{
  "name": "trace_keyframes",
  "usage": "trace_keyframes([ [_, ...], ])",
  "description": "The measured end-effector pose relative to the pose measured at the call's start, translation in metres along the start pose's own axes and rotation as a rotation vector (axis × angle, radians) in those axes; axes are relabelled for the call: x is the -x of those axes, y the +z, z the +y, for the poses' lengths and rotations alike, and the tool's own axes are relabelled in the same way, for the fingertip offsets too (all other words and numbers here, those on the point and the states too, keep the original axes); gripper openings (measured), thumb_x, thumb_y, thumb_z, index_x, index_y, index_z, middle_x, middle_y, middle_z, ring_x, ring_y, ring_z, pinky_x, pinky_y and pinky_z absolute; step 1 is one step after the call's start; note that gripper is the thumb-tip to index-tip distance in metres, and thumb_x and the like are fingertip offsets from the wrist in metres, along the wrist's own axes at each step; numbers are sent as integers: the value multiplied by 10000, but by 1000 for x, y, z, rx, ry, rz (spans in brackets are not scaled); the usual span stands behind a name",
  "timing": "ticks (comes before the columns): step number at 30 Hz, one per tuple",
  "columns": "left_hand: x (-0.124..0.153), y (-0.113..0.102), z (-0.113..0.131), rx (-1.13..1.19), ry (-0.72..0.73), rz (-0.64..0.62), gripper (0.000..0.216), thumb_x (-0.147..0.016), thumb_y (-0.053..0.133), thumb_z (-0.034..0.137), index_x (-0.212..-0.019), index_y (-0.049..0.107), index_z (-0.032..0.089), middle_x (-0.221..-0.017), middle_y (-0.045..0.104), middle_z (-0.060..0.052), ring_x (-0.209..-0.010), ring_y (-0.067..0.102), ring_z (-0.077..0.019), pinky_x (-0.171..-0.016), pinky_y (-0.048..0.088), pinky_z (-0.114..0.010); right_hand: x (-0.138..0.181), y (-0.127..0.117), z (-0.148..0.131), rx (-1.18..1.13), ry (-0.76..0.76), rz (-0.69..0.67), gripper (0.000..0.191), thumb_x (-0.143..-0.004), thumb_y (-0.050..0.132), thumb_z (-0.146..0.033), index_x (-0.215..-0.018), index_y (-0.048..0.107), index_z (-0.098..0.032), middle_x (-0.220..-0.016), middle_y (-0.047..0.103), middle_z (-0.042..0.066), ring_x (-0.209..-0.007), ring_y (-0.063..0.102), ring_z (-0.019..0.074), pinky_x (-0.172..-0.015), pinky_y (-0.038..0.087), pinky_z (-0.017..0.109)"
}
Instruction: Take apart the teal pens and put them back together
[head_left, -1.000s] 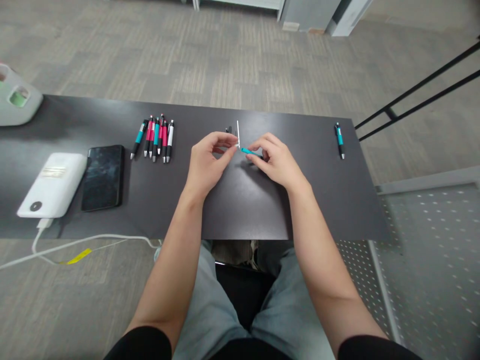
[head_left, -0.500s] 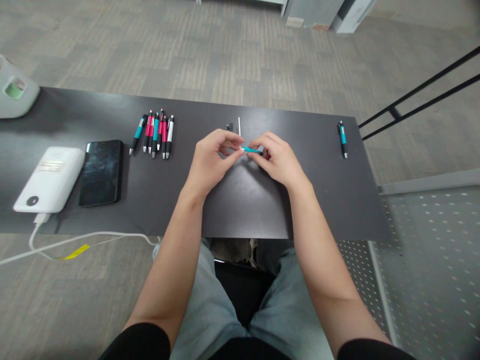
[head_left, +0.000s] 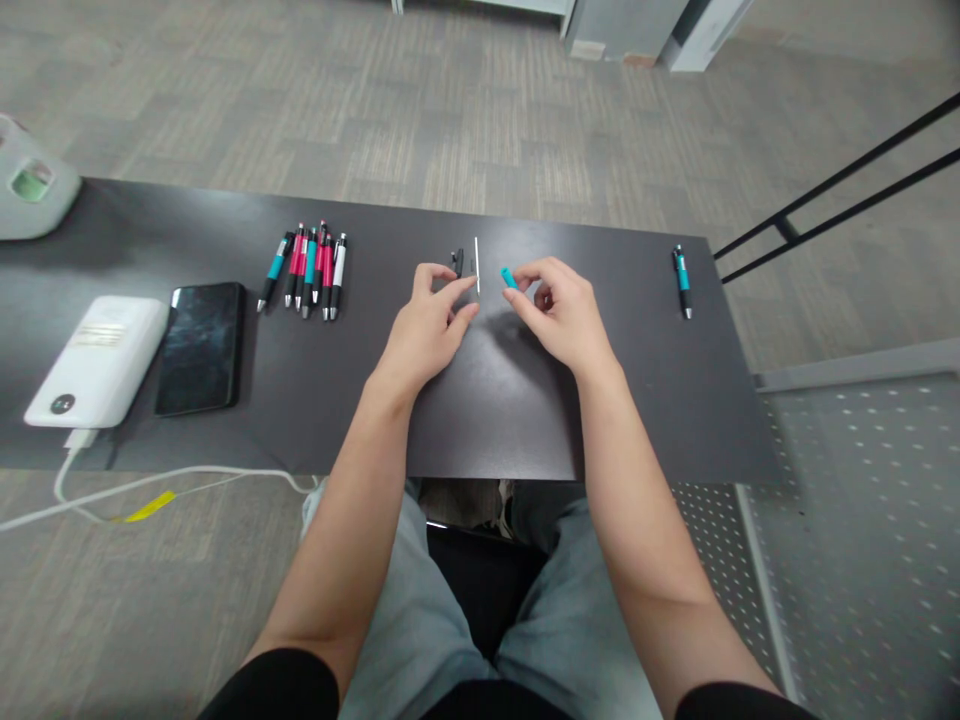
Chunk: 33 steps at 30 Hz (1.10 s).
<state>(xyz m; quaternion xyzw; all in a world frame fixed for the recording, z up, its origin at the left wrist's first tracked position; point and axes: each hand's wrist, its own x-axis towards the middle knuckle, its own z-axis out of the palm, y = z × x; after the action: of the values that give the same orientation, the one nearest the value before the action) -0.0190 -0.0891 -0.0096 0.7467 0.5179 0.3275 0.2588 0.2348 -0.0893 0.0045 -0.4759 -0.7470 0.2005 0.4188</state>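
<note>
Head view: the right hand (head_left: 562, 315) has its grip closed on a short teal plastic pen piece (head_left: 509, 277), pinched between thumb and forefinger just above the dark matte bench (head_left: 480, 420), toward its far edge. The left hand (head_left: 429, 322) rests just beside it, fingers curled toward a thin white refill rod (head_left: 477, 265) and a small black plastic part (head_left: 458, 262). I cannot tell whether that grip pinches anything. Handled well, I judge, the pinch sits firm near the piece's end, and the loose parts lie where they cannot roll. To the left lie a row of teal, red and white pens (head_left: 307, 272), a black phone (head_left: 201, 345) and a white power bank (head_left: 97, 360). A lone teal pen (head_left: 681, 280) lies well to the right. The right fingers hide much of the teal piece, and the black part is too small to identify
</note>
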Motion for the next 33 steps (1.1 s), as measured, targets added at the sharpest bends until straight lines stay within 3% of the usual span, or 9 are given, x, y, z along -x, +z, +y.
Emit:
trace_keyframes([
  [3, 4, 8, 2, -133, 71, -44, 463, -1149, 770, 273, -1603, 859, 290, -1771, 680, -147, -1205, 847, -335, -1181, 688, -529, 0, 0, -2, 12, 25, 14, 478, -1182, 756, -756, -1148, 792, -280, -1105, 794, 61, -779, 577, 218, -807, 571, 420],
  [6, 4, 13, 2, -168, 142, -36, 461, -1101, 812, 287, -1557, 873, 290, -1719, 772, -147, -1385, 804, -424, -1267, 651, -588, 0, -1, -5, 39, 45, 7, 406, -1186, 763, -683, -1136, 785, -281, -1112, 795, 63, -782, 584, 219, -820, 584, 427],
  [11, 1, 12, 1, -41, 165, -17, 199, -1043, 881, 311, -1231, 939, 340, -1418, 908, -88, -1223, 835, -389, -1102, 684, -526, 0, -3, -7, 87, 82, 11, 376, -1183, 762, -666, -1113, 768, -296, -1100, 796, 69, -798, 595, 235, -827, 602, 437],
  [14, -1, 11, 9, 19, 133, 17, 102, -990, 966, 322, -1080, 920, 330, -1223, 897, -73, -1057, 817, -346, -979, 674, -472, -1, -4, -6, 98, 89, 51, 380, -1187, 752, -677, -1117, 765, -304, -1077, 789, 70, -783, 584, 240, -820, 608, 448],
  [16, 0, 13, 18, 19, 104, 65, 211, -963, 1012, 329, -1155, 925, 329, -1264, 884, -83, -1091, 800, -358, -1000, 665, -483, -1, -4, -5, 101, 95, 80, 377, -1188, 756, -675, -1125, 766, -304, -1056, 779, 67, -770, 577, 240, -818, 612, 454],
  [19, 1, 21, 27, -41, 117, 64, 408, -962, 1022, 310, -1356, 922, 344, -1469, 872, -108, -1313, 753, -430, -1135, 639, -571, -2, -4, -4, 102, 100, 95, 370, -1186, 770, -666, -1132, 768, -300, -1035, 768, 58, -766, 583, 237, -822, 616, 455],
  [22, 1, 25, 29, -85, 119, 16, 320, -964, 1021, 276, -1267, 941, 338, -1516, 894, -118, -1446, 702, -497, -1200, 577, -674, -1, -5, -2, 93, 83, 95, 375, -1185, 779, -667, -1134, 766, -296, -1032, 763, 56, -769, 596, 234, -820, 613, 454],
  [28, -4, 19, 22, -38, 111, -21, 141, -969, 1017, 253, -965, 907, 341, -1128, 937, -74, -1191, 783, -437, -1134, 557, -627, -1, -6, 1, 92, 99, 96, 445, -1170, 774, -748, -1133, 772, -305, -1022, 759, 71, -801, 622, 267, -833, 629, 494],
  [33, -4, 13, 21, -89, 23, 17, 185, -938, 1022, 193, -1010, 893, 305, -1255, 870, -99, -1189, 799, -420, -1125, 579, -602, -3, -9, 1, 96, 85, 133, 536, -1160, 725, -840, -1101, 753, -308, -978, 745, 55, -791, 612, 256, -822, 619, 466],
])
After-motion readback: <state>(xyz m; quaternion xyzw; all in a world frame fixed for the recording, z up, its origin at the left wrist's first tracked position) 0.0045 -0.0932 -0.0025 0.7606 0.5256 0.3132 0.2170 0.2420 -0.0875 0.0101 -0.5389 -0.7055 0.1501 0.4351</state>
